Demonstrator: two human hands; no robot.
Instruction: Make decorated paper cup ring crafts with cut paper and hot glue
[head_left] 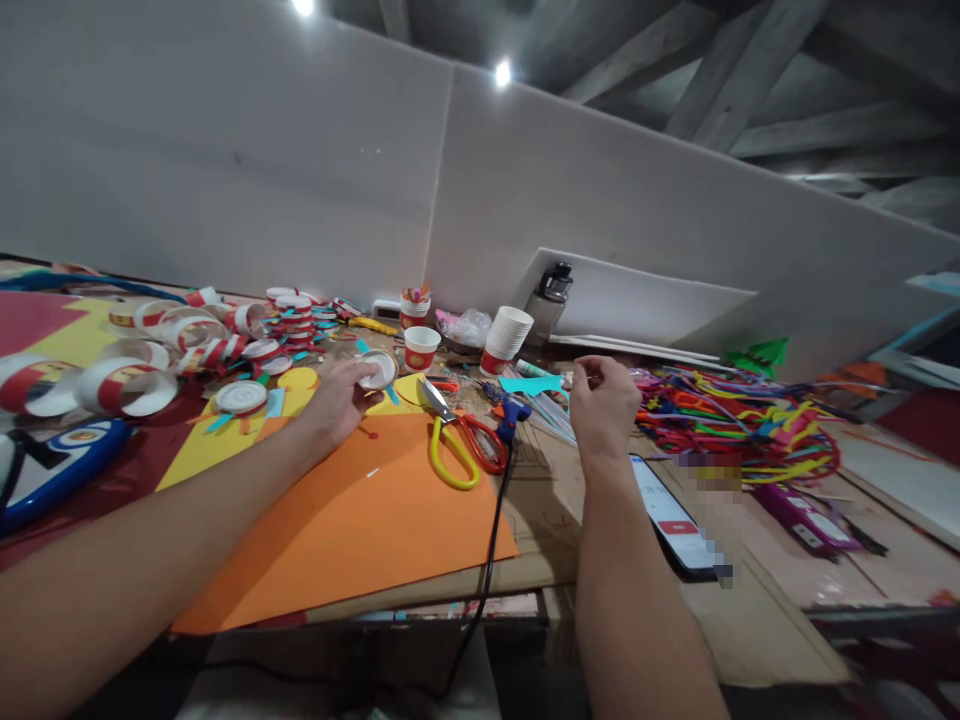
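Note:
My left hand (339, 405) holds a small round white cup piece (377, 370) with blue strips sticking out, above the orange sheet (337, 520). Raised over the cardboard at the right, my right hand (606, 403) has its fingers curled together; whatever they may hold is hidden. Scissors (456, 440) with yellow and red handles lie between the hands, blades spread. Beside them is a blue glue gun (512, 415) with a black cord. A similar round piece (241, 397) with coloured strips rests left of my left hand.
Paper cups (507, 340) stand stacked near a dark bottle (549, 305). Cut cup rings (127, 385) cover the left side. Colourful pipe cleaners (735, 420), a phone (675, 520) and a purple packet (806, 522) lie at the right. A white panel borders the back.

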